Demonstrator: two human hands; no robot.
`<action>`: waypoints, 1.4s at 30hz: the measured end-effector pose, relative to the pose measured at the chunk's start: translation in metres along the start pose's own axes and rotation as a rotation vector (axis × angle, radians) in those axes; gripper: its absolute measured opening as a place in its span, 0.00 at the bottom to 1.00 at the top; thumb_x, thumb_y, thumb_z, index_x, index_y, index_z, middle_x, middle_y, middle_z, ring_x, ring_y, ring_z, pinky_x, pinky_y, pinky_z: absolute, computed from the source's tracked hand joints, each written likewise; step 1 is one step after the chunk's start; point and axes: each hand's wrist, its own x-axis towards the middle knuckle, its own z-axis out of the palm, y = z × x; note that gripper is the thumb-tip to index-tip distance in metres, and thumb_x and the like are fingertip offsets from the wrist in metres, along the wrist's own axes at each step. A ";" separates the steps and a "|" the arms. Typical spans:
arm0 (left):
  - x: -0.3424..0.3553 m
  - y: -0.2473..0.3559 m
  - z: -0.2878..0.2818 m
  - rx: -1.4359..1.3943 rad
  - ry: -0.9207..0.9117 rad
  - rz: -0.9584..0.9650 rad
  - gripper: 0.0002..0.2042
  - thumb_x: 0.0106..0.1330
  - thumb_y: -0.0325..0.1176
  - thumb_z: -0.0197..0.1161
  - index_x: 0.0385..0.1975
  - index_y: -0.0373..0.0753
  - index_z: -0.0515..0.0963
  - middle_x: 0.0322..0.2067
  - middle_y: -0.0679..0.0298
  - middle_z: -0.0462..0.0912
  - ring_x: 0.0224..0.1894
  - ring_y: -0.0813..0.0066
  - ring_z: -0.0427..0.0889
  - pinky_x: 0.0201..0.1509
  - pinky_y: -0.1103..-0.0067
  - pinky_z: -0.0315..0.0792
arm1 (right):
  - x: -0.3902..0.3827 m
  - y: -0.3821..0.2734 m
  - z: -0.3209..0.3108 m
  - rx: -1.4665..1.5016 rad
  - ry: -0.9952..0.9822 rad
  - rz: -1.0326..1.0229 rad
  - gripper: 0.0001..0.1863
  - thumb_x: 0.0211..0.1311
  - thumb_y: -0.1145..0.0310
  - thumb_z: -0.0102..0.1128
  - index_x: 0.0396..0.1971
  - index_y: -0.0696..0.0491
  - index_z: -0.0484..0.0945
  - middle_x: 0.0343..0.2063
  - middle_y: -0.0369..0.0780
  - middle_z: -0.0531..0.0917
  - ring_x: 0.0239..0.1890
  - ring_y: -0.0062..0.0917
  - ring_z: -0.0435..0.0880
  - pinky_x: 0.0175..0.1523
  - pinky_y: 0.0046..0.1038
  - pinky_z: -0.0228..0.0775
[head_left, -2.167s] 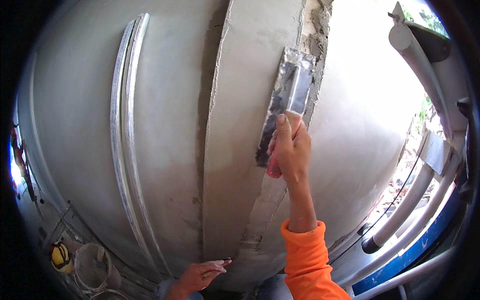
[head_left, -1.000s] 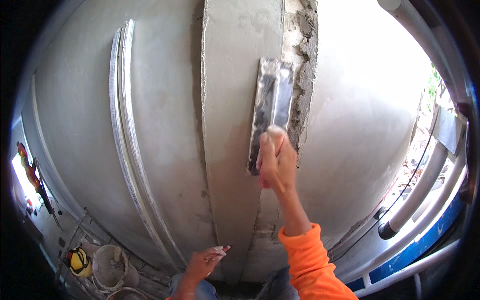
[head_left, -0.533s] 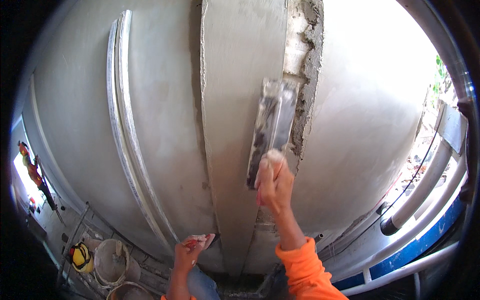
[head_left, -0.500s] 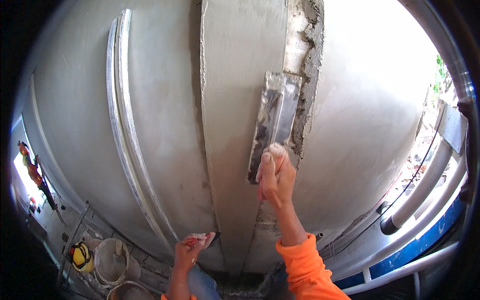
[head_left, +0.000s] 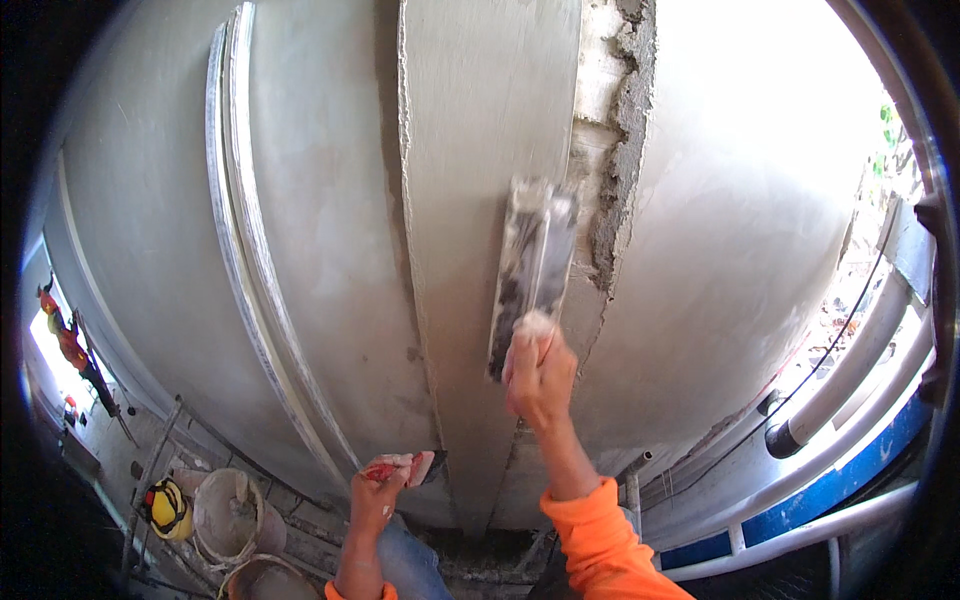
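My right hand (head_left: 543,382), in an orange sleeve, is closed round the handle of a long rectangular plastering trowel (head_left: 518,265). Its smeared metal blade lies along the right part of a smooth grey plaster strip (head_left: 485,120) on the wall, slightly blurred. Right of the strip runs a rough-edged gap (head_left: 594,150) where pale blockwork shows. Lower and to the left, my left hand (head_left: 372,500) grips a small scraper (head_left: 430,468) with a red handle and a dark blade, held near the foot of the strip. The fingers hide part of both handles.
Two long metal straightedges (head_left: 238,170) lean on the wall at left. At lower left stand a mortar-stained bucket (head_left: 230,515), another bucket (head_left: 268,582) and a yellow helmet (head_left: 168,510). A person (head_left: 72,345) is at far left. Pipes (head_left: 850,385) and a white rail (head_left: 820,535) run along the right.
My right hand and the trowel have moved down and slightly left, off the gap's edge and onto the strip. My left hand still holds the scraper, a little higher in view.
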 end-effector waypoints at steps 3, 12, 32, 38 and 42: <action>0.002 -0.001 0.000 0.063 0.007 0.065 0.07 0.69 0.26 0.69 0.44 0.32 0.85 0.45 0.61 0.89 0.48 0.73 0.86 0.58 0.73 0.78 | 0.023 -0.001 -0.004 0.004 -0.008 0.030 0.19 0.75 0.54 0.62 0.44 0.57 0.80 0.27 0.45 0.85 0.30 0.36 0.88 0.39 0.36 0.77; 0.003 -0.004 0.001 0.038 -0.007 0.070 0.07 0.72 0.24 0.67 0.45 0.31 0.85 0.45 0.61 0.90 0.48 0.77 0.86 0.57 0.77 0.78 | -0.059 0.024 0.009 -0.007 0.010 0.021 0.15 0.72 0.58 0.65 0.42 0.57 0.81 0.26 0.45 0.85 0.28 0.37 0.87 0.39 0.37 0.78; 0.000 0.003 0.001 0.049 0.011 -0.003 0.09 0.70 0.25 0.68 0.46 0.31 0.85 0.45 0.61 0.90 0.47 0.76 0.86 0.56 0.77 0.78 | -0.037 0.001 -0.006 -0.093 0.026 0.017 0.19 0.75 0.53 0.61 0.40 0.57 0.81 0.19 0.42 0.82 0.24 0.31 0.86 0.33 0.35 0.76; 0.004 -0.003 0.001 0.009 0.003 0.036 0.07 0.71 0.26 0.68 0.44 0.32 0.85 0.45 0.61 0.90 0.48 0.75 0.86 0.57 0.75 0.78 | -0.005 0.013 -0.008 -0.006 0.011 0.028 0.17 0.74 0.55 0.63 0.38 0.56 0.80 0.18 0.38 0.82 0.23 0.30 0.86 0.33 0.33 0.75; 0.005 -0.005 0.002 -0.052 -0.011 0.001 0.07 0.71 0.27 0.68 0.45 0.31 0.85 0.45 0.61 0.90 0.48 0.76 0.85 0.58 0.77 0.77 | -0.071 0.055 0.003 -0.135 -0.041 0.028 0.14 0.72 0.58 0.64 0.40 0.56 0.80 0.20 0.41 0.83 0.25 0.31 0.87 0.34 0.33 0.76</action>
